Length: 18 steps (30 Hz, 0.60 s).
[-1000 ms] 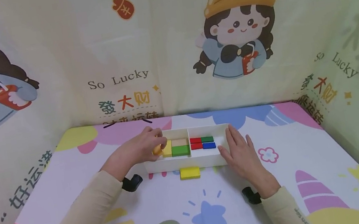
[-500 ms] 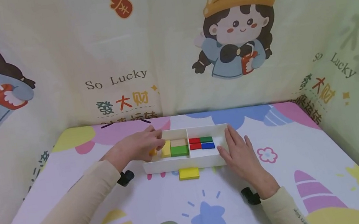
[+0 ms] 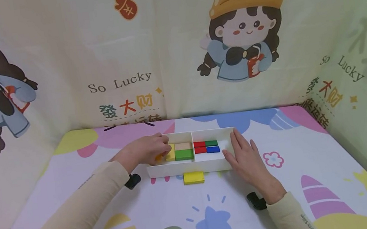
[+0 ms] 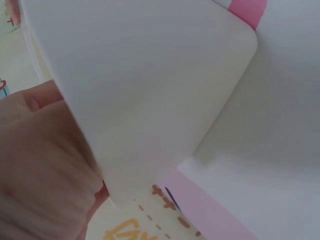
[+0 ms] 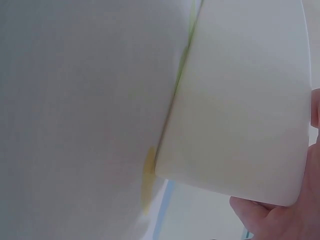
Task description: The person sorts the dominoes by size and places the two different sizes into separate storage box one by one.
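A white two-compartment box [image 3: 177, 169] sits across the middle of the table. My left hand [image 3: 147, 150] reaches over its left end and pinches an orange block [image 3: 158, 158], mostly hidden under the fingers. Beside that block lie a light yellow block [image 3: 170, 153], a beige block [image 3: 182, 146] and a green block [image 3: 184, 154]. My right hand [image 3: 248, 158] rests at the right end, fingers straight along the end wall and thumb at the front corner. The left wrist view shows the box's outer wall [image 4: 145, 90] in front of my hand; the right wrist view shows similar.
In the right compartment lie red blocks [image 3: 200, 150], a dark green block [image 3: 211, 143] and a blue block [image 3: 213, 149]. A yellow block [image 3: 193, 178] lies on the patterned table [image 3: 169, 211] by the box's front wall. A printed curtain [image 3: 180, 43] stands behind.
My left hand has shifted slightly within the left end of the box, its wrist turning, while it keeps hold of the orange block. The right hand and the other blocks stay put.
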Each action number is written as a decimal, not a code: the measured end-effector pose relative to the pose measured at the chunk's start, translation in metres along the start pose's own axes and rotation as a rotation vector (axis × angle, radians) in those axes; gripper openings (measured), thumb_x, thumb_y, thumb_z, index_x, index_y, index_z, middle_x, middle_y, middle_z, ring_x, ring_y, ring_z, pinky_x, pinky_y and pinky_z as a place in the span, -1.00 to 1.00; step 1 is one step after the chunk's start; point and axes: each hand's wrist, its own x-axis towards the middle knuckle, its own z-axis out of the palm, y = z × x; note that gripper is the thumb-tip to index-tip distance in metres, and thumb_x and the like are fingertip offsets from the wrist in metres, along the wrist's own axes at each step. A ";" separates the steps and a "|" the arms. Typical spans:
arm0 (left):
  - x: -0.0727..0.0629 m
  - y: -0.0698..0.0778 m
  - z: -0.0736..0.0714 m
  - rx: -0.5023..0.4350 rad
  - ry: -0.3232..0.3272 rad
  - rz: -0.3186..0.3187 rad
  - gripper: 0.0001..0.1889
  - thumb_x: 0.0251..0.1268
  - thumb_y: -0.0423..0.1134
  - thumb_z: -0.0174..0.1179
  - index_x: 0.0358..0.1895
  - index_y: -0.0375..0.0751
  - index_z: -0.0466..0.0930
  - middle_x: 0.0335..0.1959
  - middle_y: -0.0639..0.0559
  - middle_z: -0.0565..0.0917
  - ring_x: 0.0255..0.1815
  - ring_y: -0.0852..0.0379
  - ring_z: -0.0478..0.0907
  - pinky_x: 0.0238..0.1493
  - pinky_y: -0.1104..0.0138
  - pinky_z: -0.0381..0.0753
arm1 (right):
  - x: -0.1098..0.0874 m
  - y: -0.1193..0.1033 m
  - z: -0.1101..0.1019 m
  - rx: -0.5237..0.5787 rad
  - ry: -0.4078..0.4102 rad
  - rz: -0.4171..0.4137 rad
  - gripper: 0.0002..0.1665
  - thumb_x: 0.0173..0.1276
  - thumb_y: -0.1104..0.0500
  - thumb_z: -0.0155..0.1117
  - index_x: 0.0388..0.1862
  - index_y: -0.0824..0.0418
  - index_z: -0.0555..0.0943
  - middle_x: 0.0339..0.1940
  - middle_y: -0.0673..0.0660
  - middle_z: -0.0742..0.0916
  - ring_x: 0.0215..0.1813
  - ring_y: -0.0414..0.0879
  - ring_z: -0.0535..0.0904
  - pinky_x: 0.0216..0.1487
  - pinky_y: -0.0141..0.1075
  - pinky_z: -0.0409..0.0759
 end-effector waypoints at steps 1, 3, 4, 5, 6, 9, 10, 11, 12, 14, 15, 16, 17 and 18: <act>0.001 0.000 0.000 0.011 0.003 0.002 -0.75 0.08 -0.19 0.48 -0.24 0.02 0.59 -0.09 0.07 0.54 0.06 0.09 0.41 0.07 0.31 0.62 | 0.000 0.000 0.000 0.001 0.000 0.000 -0.09 0.52 -0.11 0.01 0.60 0.33 -0.05 0.65 0.28 0.04 0.64 0.23 -0.04 0.55 0.29 -0.15; 0.001 0.001 0.001 0.029 0.013 0.011 -0.75 0.09 -0.19 0.48 -0.23 0.01 0.58 -0.09 0.05 0.55 0.04 0.08 0.43 0.08 0.30 0.62 | 0.000 0.000 0.000 0.003 0.002 -0.003 -0.09 0.52 -0.11 0.00 0.60 0.34 -0.05 0.65 0.28 0.05 0.64 0.23 -0.04 0.55 0.30 -0.15; 0.001 0.001 0.001 0.041 0.022 0.018 -0.74 0.09 -0.19 0.48 -0.22 0.00 0.58 -0.09 0.04 0.55 0.03 0.08 0.44 0.08 0.30 0.62 | 0.000 0.000 0.000 0.003 0.003 -0.005 -0.09 0.53 -0.11 0.00 0.60 0.35 -0.04 0.65 0.29 0.05 0.64 0.23 -0.03 0.55 0.30 -0.14; 0.001 0.002 0.001 0.057 0.032 0.026 -0.74 0.09 -0.20 0.48 -0.20 -0.02 0.59 -0.09 0.03 0.55 0.02 0.07 0.45 0.07 0.30 0.63 | 0.000 0.000 0.000 0.002 0.005 -0.006 -0.10 0.53 -0.10 0.00 0.60 0.35 -0.04 0.65 0.29 0.05 0.64 0.23 -0.02 0.55 0.30 -0.14; 0.002 0.002 0.002 0.078 0.042 0.032 -0.72 0.09 -0.20 0.47 -0.17 -0.02 0.58 -0.09 0.02 0.55 0.01 0.07 0.46 0.07 0.30 0.63 | 0.000 0.000 0.000 0.000 0.006 -0.008 -0.10 0.53 -0.10 0.00 0.60 0.36 -0.04 0.65 0.29 0.06 0.63 0.23 -0.02 0.54 0.30 -0.14; 0.001 0.003 0.003 0.146 0.076 0.048 -0.67 0.12 -0.22 0.46 -0.07 -0.05 0.58 -0.06 0.00 0.55 -0.01 0.08 0.46 0.04 0.34 0.63 | 0.000 0.000 0.000 0.000 0.008 -0.011 -0.10 0.53 -0.10 -0.01 0.60 0.36 -0.04 0.65 0.29 0.06 0.63 0.23 -0.02 0.54 0.30 -0.13; 0.001 0.003 0.003 0.168 0.088 0.053 -0.66 0.12 -0.22 0.45 -0.05 -0.05 0.57 -0.06 -0.01 0.55 -0.02 0.08 0.45 0.03 0.35 0.63 | 0.000 0.000 0.000 0.000 0.007 -0.011 -0.10 0.54 -0.11 -0.02 0.60 0.36 -0.04 0.65 0.29 0.05 0.63 0.23 -0.02 0.54 0.30 -0.13; 0.000 0.003 0.004 0.187 0.098 0.055 -0.65 0.13 -0.22 0.45 -0.03 -0.06 0.56 -0.05 0.00 0.54 -0.02 0.08 0.44 0.02 0.36 0.62 | 0.000 0.000 0.000 0.000 0.005 -0.011 -0.10 0.54 -0.11 -0.02 0.60 0.36 -0.04 0.65 0.29 0.05 0.64 0.23 -0.02 0.54 0.30 -0.12; 0.000 0.003 0.004 0.198 0.109 0.058 -0.64 0.13 -0.23 0.45 -0.02 -0.06 0.56 -0.05 0.00 0.54 -0.03 0.08 0.44 0.00 0.36 0.62 | 0.000 0.000 0.000 0.000 0.003 -0.010 -0.10 0.54 -0.11 -0.02 0.60 0.36 -0.04 0.65 0.29 0.05 0.64 0.23 -0.03 0.54 0.30 -0.12; -0.001 0.004 0.004 0.210 0.131 0.065 -0.64 0.14 -0.24 0.44 -0.01 -0.07 0.55 -0.07 0.01 0.54 -0.04 0.08 0.43 -0.02 0.36 0.60 | 0.000 0.000 0.000 0.001 0.003 -0.009 -0.10 0.54 -0.12 -0.03 0.60 0.36 -0.04 0.65 0.29 0.05 0.64 0.23 -0.02 0.54 0.30 -0.13; -0.002 0.004 0.004 0.204 0.143 0.068 -0.64 0.14 -0.24 0.44 -0.01 -0.07 0.55 -0.08 0.01 0.54 -0.05 0.08 0.42 -0.03 0.36 0.60 | 0.000 -0.001 0.000 0.002 0.003 -0.009 -0.10 0.54 -0.12 -0.03 0.60 0.36 -0.04 0.65 0.29 0.05 0.63 0.24 -0.02 0.54 0.30 -0.13; -0.003 0.004 0.003 0.198 0.153 0.070 -0.64 0.14 -0.25 0.43 -0.01 -0.07 0.54 -0.09 0.02 0.53 -0.07 0.08 0.42 -0.04 0.36 0.59 | 0.000 -0.001 0.000 0.003 0.004 -0.010 -0.10 0.54 -0.12 -0.03 0.60 0.36 -0.04 0.65 0.30 0.05 0.63 0.24 -0.01 0.54 0.30 -0.12; -0.004 0.005 0.003 0.188 0.162 0.070 -0.65 0.16 -0.27 0.42 -0.02 -0.07 0.53 -0.10 0.02 0.53 -0.07 0.08 0.42 -0.05 0.35 0.59 | 0.000 -0.001 0.001 0.002 0.006 -0.011 -0.10 0.54 -0.12 -0.03 0.59 0.37 -0.04 0.65 0.30 0.06 0.63 0.24 -0.01 0.54 0.30 -0.12; -0.006 0.006 0.002 0.169 0.174 0.067 -0.66 0.17 -0.29 0.40 -0.02 -0.07 0.52 -0.10 0.02 0.53 -0.08 0.08 0.42 -0.06 0.34 0.58 | 0.000 -0.001 0.001 0.003 0.009 -0.014 -0.10 0.54 -0.12 -0.03 0.59 0.37 -0.03 0.65 0.30 0.06 0.63 0.24 0.00 0.54 0.30 -0.12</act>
